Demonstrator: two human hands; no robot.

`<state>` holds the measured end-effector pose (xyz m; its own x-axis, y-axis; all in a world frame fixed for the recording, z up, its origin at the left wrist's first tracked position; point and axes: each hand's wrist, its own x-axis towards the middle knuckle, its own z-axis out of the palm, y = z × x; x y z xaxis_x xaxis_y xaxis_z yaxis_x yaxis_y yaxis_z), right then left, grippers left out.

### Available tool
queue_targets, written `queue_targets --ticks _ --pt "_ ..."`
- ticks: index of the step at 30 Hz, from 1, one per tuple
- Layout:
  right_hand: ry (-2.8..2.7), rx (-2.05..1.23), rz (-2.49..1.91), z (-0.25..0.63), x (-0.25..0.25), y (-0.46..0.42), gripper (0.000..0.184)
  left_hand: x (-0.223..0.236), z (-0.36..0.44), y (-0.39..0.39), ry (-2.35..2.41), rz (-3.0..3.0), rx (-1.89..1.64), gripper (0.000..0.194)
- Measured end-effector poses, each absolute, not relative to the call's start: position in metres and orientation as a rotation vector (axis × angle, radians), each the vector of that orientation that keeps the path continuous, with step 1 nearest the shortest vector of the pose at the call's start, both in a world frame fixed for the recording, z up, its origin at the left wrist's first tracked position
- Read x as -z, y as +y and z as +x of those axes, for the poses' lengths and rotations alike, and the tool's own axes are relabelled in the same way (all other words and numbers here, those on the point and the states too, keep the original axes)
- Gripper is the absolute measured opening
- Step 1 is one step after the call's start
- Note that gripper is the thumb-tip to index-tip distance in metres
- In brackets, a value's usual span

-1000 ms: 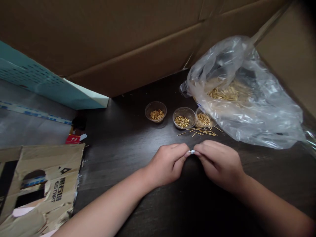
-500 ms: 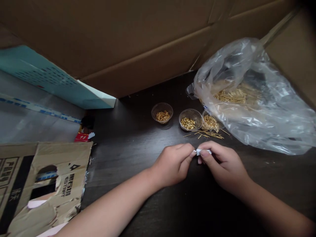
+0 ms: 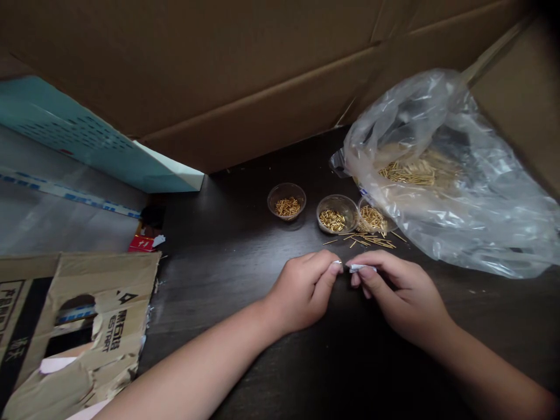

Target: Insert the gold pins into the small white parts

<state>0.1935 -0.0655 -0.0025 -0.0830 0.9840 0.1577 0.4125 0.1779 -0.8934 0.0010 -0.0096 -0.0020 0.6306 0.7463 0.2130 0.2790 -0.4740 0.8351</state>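
Observation:
Above the dark table, my right hand point(image 3: 400, 291) pinches a small white piece point(image 3: 362, 269), perhaps folded paper or tape, between thumb and index finger. My left hand point(image 3: 306, 289) is closed in a pinch just left of it, a narrow gap between the two hands. A tiny pale bit point(image 3: 336, 262) shows at the left fingertips, too small to name. Beyond the hands lie several loose thin brass pins point(image 3: 371, 240). Behind these stand a clear cup point(image 3: 336, 201) of short brass pieces, another cup point(image 3: 286, 191) to its left, and a third cup point(image 3: 371, 217) at the right, partly under plastic.
A clear plastic bag point(image 3: 481, 221) with many long brass pins point(image 3: 409, 173) spreads over the right side. Cardboard walls point(image 3: 245, 87) close off the back. At left are a torn cardboard box point(image 3: 118, 280), a light blue panel point(image 3: 87, 134) and a small red packet point(image 3: 142, 244).
My hands have drawn slightly apart; they met at the white piece before. The left hand has shifted a little left and up. The white piece stays in the right hand.

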Motion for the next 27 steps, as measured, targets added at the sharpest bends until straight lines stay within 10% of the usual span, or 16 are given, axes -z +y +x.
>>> queue_targets --ticks 10,27 --pt "-2.04 -0.352 -1.484 0.204 0.011 -0.062 0.012 0.0 0.003 -0.006 0.911 1.893 -0.813 0.022" --pt "-2.173 -0.454 -1.524 0.207 0.015 -0.062 0.016 0.003 0.003 -0.005 0.898 1.901 -0.756 0.024"
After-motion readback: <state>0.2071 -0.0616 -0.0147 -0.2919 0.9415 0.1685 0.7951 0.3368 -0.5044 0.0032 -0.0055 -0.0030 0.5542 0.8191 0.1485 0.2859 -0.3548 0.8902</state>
